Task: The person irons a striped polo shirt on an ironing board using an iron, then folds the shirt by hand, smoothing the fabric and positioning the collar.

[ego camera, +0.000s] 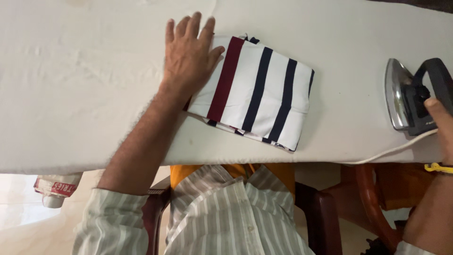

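Head view, then: what are the hands doing?

— Left hand [188, 54] lies flat, fingers spread, palm pressing the near-left corner of the folded striped cloth [257, 92]. Right hand [441, 125] is at the handle of the iron [413, 97], which rests on the worktop [85, 94] well to the right of the cloth; I cannot tell how firmly it grips, since the frame edge cuts it off.

— How would you handle it well?

— I'd judge it best to keep the flat palm holding the fold steady and clear of the iron's path.

— And the cloth?

— White, with one maroon and several navy stripes, folded into a neat rectangle lying between the two hands, slightly askew.
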